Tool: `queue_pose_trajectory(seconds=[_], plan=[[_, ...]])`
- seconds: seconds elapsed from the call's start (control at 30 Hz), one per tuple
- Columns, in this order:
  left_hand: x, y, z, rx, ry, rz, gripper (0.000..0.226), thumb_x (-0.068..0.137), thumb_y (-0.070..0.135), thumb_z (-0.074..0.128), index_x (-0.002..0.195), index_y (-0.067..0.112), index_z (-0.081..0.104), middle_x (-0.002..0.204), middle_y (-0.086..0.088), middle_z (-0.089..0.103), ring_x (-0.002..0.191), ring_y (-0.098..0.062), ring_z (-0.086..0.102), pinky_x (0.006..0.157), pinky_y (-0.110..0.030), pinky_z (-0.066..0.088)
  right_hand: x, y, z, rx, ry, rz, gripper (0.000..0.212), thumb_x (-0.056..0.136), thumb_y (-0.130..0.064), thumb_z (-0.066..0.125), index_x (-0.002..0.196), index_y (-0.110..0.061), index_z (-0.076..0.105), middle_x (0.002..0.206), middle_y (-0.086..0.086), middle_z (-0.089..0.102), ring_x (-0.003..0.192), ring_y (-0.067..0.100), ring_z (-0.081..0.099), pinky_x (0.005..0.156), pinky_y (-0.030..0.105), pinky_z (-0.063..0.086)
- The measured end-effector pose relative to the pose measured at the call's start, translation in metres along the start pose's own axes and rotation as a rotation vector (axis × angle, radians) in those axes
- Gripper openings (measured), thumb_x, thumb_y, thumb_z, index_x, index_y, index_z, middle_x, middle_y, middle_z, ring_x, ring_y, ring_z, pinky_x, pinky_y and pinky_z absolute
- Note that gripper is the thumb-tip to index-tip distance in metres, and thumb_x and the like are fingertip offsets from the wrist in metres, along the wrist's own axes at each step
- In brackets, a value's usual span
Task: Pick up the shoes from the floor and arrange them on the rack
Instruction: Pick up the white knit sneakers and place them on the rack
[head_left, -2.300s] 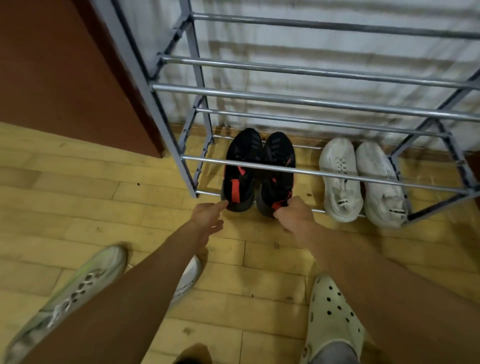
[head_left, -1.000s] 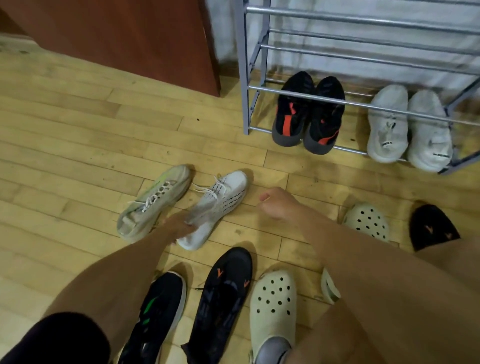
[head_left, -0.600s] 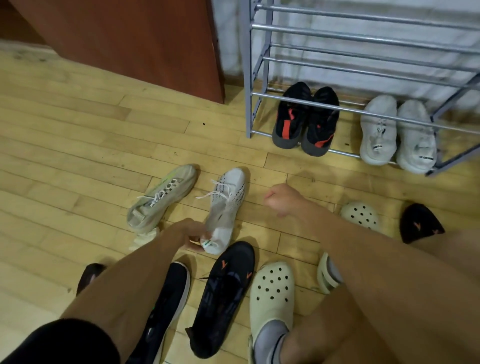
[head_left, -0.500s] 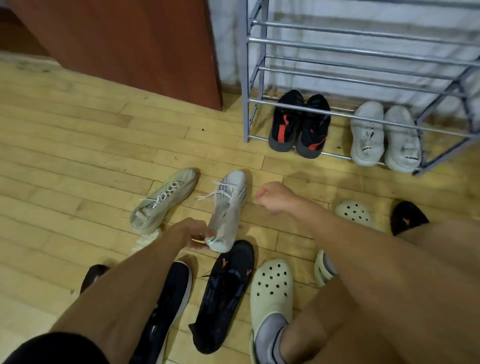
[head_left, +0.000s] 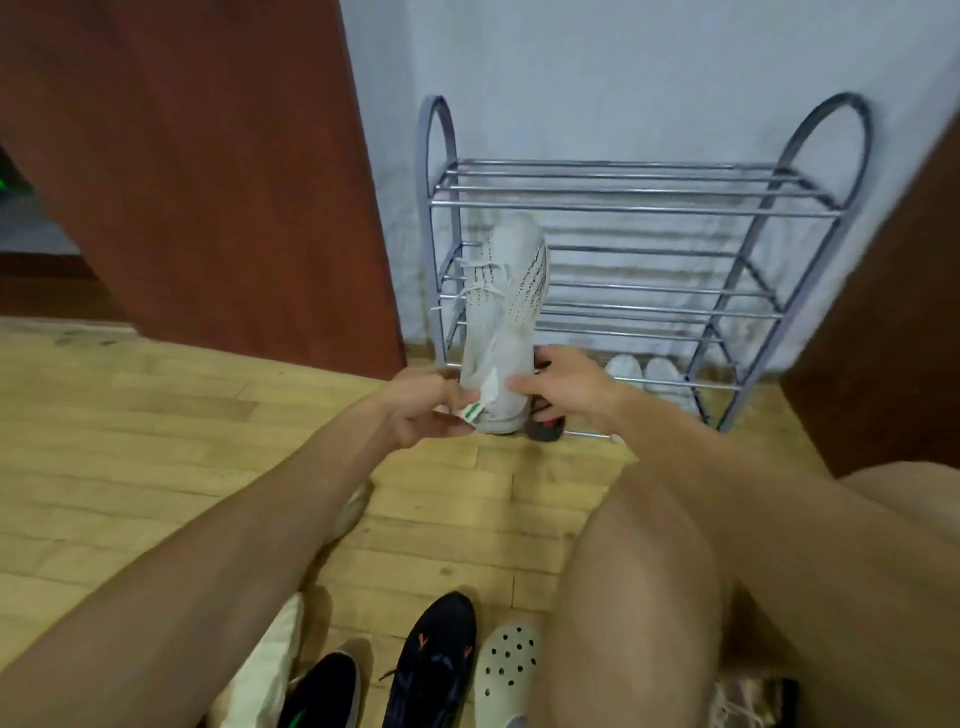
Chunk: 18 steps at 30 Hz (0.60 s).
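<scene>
One white sneaker (head_left: 506, 322) is held up at frame centre before the rack (head_left: 644, 208).
Its heel is gripped by both hands, left (head_left: 421, 410) and right (head_left: 563, 387); no writing is legible. Two white shoes (head_left: 647, 376) are seen on the lowest shelf.

A home entryway is showing here: a metal shoe rack (head_left: 639, 208) is standing against a white wall (head_left: 623, 78), with shoes lying about the wooden floor (head_left: 156, 441)

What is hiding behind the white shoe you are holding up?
Behind the white shoe stand the rack bars and a dark shoe heel. The rest of that shoe is covered.
</scene>
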<state>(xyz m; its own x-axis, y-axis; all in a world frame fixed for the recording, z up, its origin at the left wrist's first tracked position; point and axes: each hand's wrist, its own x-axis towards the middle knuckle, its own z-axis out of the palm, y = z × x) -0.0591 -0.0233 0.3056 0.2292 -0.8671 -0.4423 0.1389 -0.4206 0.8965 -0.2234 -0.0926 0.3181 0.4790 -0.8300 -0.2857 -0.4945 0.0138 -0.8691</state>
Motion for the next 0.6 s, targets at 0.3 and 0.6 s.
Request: queue_pose_trajectory(seconds=[0.3,0.6], plan=[[-0.016,0.083,0.121,0.325,-0.06,0.163,0.037,0.076,0.014,0.076,0.109,0.009,0.059,0.089,-0.006,0.068,0.072,-0.019,0.063,0.067,-0.034,0.055,-0.054,0.0,-0.129,0.189,0.133,-0.087,0.054,0.08,0.006,0.071,0.13,-0.001,0.051,0.096,0.008,0.066,0.078,0.021,0.068,0.061,0.031,0.062],[-0.015,0.043,0.26,0.386,-0.139,0.133,0.027,0.075,0.006,0.077,0.098,0.008,0.063,0.088,-0.006,0.067,0.073,-0.018,0.062,0.069,-0.032,0.055,-0.114,0.104,-0.222,0.26,0.224,-0.035,0.049,0.083,0.0,0.07,0.129,-0.006,0.057,0.103,0.01,0.071,0.084,0.02,0.071,0.067,0.03,0.061]])
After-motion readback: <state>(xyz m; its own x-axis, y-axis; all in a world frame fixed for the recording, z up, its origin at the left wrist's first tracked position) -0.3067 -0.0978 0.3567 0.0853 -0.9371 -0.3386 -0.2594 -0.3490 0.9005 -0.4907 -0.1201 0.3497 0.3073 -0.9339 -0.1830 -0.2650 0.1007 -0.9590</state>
